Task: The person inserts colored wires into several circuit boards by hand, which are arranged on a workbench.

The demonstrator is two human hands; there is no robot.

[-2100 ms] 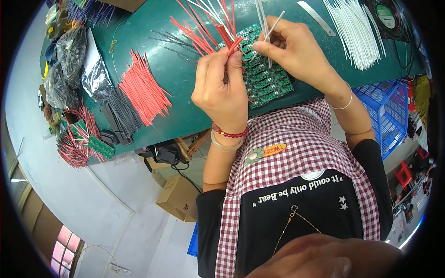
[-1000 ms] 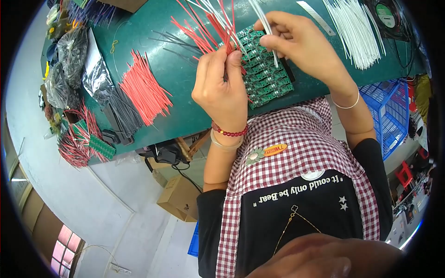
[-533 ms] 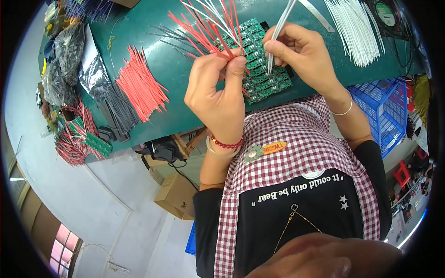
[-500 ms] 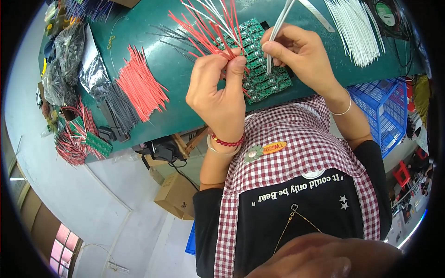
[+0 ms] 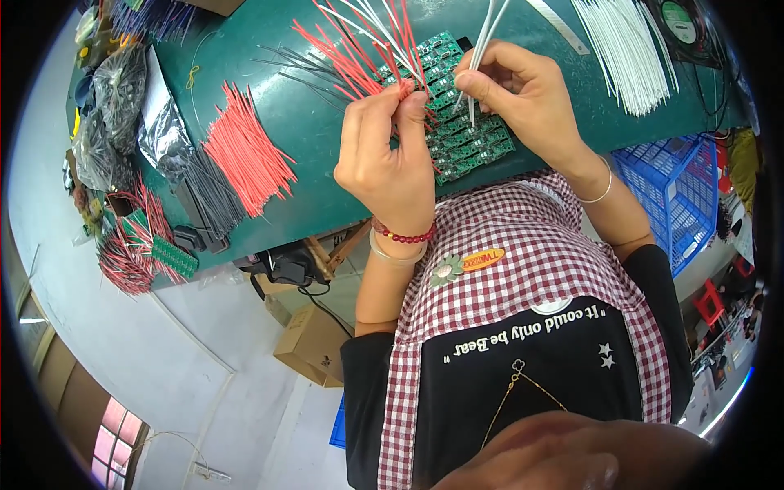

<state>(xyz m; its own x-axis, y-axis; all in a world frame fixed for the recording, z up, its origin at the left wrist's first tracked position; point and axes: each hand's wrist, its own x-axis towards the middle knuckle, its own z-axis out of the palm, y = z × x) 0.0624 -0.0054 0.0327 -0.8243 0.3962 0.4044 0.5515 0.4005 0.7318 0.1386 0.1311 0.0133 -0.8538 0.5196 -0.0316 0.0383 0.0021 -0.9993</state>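
The left hand (image 5: 384, 159) pinches a bunch of red and white wires (image 5: 367, 41) over the green circuit boards (image 5: 457, 122). The right hand (image 5: 523, 98) grips thin white tweezers (image 5: 483, 49), with the tip down on the boards. Left of the left hand lie a pile of red wires (image 5: 245, 151) and black wires (image 5: 208, 200). Right of the right hand lie white wires (image 5: 625, 49). The green counter (image 5: 310, 122) ends just under both wrists, with a blue basket (image 5: 670, 188) beside it.

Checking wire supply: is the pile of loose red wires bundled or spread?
Spread: the loose red wires lie fanned, untied, on the green table.
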